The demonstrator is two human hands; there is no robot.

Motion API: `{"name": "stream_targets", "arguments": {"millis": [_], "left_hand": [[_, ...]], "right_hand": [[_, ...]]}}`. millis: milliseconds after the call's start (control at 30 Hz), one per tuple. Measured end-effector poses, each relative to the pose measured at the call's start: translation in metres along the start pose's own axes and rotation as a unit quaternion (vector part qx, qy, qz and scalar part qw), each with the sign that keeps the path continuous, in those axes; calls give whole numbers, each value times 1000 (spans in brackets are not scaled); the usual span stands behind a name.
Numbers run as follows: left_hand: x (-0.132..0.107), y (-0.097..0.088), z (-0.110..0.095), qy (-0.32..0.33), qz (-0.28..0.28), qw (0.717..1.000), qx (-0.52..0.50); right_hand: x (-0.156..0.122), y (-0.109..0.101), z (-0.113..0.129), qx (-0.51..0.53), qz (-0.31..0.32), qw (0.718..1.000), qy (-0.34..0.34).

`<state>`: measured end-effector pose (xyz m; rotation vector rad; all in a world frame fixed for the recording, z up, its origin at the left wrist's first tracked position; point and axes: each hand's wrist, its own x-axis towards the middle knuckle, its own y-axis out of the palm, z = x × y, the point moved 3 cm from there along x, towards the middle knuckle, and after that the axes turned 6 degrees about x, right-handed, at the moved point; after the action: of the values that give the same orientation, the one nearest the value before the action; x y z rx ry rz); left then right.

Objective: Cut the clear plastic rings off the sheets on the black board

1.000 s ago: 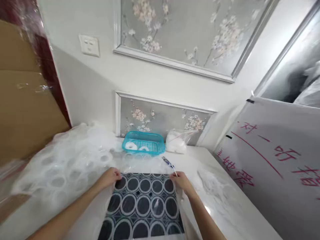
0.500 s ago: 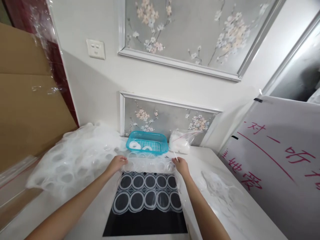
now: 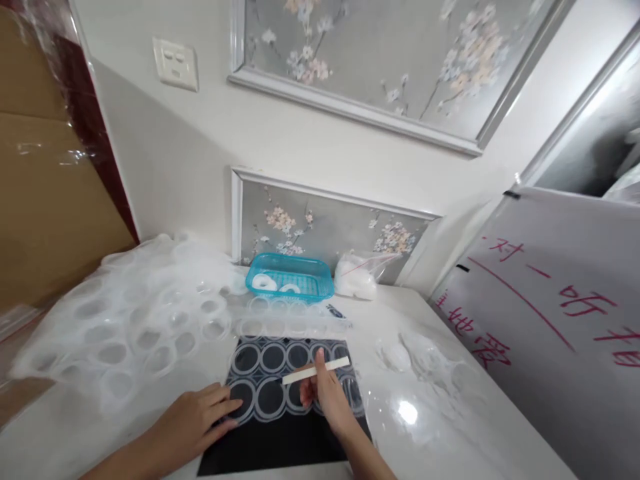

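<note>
A clear plastic sheet of ring shapes lies over a black mat at the table's near edge. My left hand rests flat on the sheet's left side, fingers stretched out. My right hand is closed on a thin white stick, held level just above the rings. A blue-handled tool lies beyond the sheet.
A heap of punched clear sheets covers the left of the white table. A teal basket with white rings and a plastic bag stand by the wall. A white board with red writing leans on the right. Cardboard stands at left.
Both hands came back from the sheet's far edge to its near part. The sheet has slid away, baring more black mat. My right hand now holds a white stick.
</note>
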<state>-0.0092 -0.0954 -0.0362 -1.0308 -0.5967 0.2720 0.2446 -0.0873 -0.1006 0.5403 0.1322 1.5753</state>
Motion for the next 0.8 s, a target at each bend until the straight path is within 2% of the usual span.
{"name": "stream_targets", "arguments": {"millis": [100, 233, 367, 567, 800], "left_hand": [[-9, -2, -13, 49, 25, 997, 44], [-19, 6, -27, 47, 86, 989, 109], [-25, 10, -35, 51, 136, 982, 117], [-27, 8, -37, 63, 118, 988, 76], [-29, 8, -39, 76, 126, 988, 56]], "right_hand": [[-6, 21, -5, 5, 36, 999, 8], [-8, 33, -3, -1, 50, 999, -3], [-6, 44, -1, -26, 81, 996, -17], [-5, 54, -10, -132, 94, 985, -64], [-6, 50, -20, -176, 113, 975, -73]]}}
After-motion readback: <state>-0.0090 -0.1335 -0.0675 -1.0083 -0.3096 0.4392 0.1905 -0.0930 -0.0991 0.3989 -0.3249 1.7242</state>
